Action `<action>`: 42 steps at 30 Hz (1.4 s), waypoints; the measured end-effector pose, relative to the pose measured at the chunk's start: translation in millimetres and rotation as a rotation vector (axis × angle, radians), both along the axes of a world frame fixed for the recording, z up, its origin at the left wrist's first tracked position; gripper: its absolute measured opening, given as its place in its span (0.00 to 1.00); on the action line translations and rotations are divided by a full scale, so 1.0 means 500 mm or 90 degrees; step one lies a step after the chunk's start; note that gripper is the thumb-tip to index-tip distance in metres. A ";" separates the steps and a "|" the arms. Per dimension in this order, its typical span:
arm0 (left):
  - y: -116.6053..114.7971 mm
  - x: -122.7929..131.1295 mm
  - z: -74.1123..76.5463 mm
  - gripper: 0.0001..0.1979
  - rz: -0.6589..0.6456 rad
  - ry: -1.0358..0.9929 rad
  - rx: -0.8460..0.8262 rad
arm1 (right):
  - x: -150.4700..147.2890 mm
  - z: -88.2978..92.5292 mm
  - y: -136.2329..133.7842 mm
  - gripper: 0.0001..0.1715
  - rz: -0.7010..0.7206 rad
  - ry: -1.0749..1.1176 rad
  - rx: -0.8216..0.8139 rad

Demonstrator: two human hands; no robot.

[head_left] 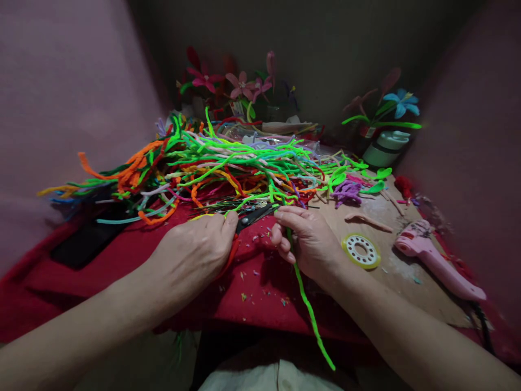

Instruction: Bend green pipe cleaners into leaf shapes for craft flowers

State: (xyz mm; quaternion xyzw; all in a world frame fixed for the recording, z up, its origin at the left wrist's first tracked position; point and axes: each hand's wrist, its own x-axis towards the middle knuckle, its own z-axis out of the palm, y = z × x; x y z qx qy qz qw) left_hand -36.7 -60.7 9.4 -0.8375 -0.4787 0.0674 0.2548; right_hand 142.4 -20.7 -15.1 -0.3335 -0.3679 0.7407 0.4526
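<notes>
My left hand (199,241) is closed round the red handles of a pair of scissors (254,218), whose dark blades point right toward my other hand. Between the thumb and fingers of my right hand (303,233) is a bright green pipe cleaner (307,304), its long end hanging past the table's front edge. The scissor tips are close to the pinched end; I cannot tell whether they touch it. Just beyond both hands lies a large heap of coloured pipe cleaners (244,157), mostly green, with orange, red and pale ones.
A pink glue gun (439,260) and a yellow-rimmed roll of tape (361,251) lie on a board (407,293) at right. A black phone (87,239) lies at left on the red cloth (179,304). Pipe-cleaner flowers (242,86) and a pale green jar (386,149) stand behind.
</notes>
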 end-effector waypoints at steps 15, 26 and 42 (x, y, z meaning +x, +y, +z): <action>0.008 -0.007 -0.006 0.11 -0.073 0.001 0.019 | -0.001 0.000 0.002 0.05 -0.004 -0.016 -0.022; 0.011 0.001 -0.028 0.10 -0.045 0.044 0.062 | -0.003 0.001 -0.003 0.08 0.017 -0.063 -0.011; 0.034 -0.029 0.012 0.17 0.100 -0.009 -0.054 | 0.006 0.003 0.005 0.14 -0.007 -0.035 -0.022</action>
